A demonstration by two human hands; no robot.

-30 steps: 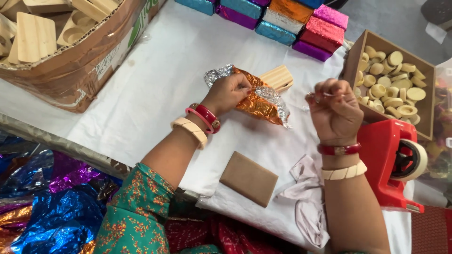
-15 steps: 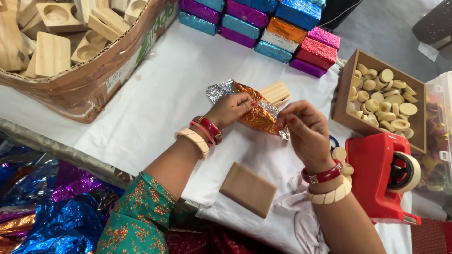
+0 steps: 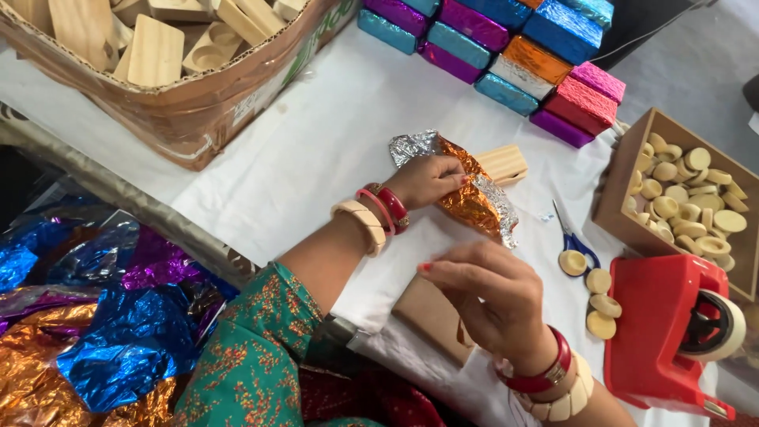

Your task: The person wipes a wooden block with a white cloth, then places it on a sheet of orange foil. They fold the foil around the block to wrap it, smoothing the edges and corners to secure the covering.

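Inspector: Wrapping is being carried out at the centre of the frame. The left hand (image 3: 427, 180) is pressing flat on an orange foil sheet (image 3: 466, 198) that is lying over a wooden block (image 3: 503, 164); one bare end of the block is showing at the foil's upper right edge.

Clerk: And the grip there?

Inspector: The fingers are lying spread and closed down on the foil, pinning it to the block rather than pinching it. The right hand (image 3: 494, 296) is hovering lower centre, apart from the foil, fingers loosely curled with fingertips close together; whether it is holding a small bit of tape cannot be told.

Clerk: What is lying about the work?

Inspector: A red tape dispenser (image 3: 672, 332) is sitting at lower right, blue-handled scissors (image 3: 571, 237) and a few loose wooden discs (image 3: 598, 303) just left of it. A tray of discs (image 3: 688, 194) is standing at right, wrapped blocks (image 3: 506, 47) are stacked along the top, a cardboard box of bare blocks (image 3: 170, 75) is at upper left, and loose foil sheets (image 3: 95, 332) are piled at lower left.

Clerk: Advice on doing this well?

Inspector: In my judgement, the pinning hand should be keeping the foil taut along the block's long edge so the crumpled silver underside at the upper left corner is not bunching. The exposed end wants folding square before any fastening, and pressure should be staying even, since thin foil is likely to tear at the corners.
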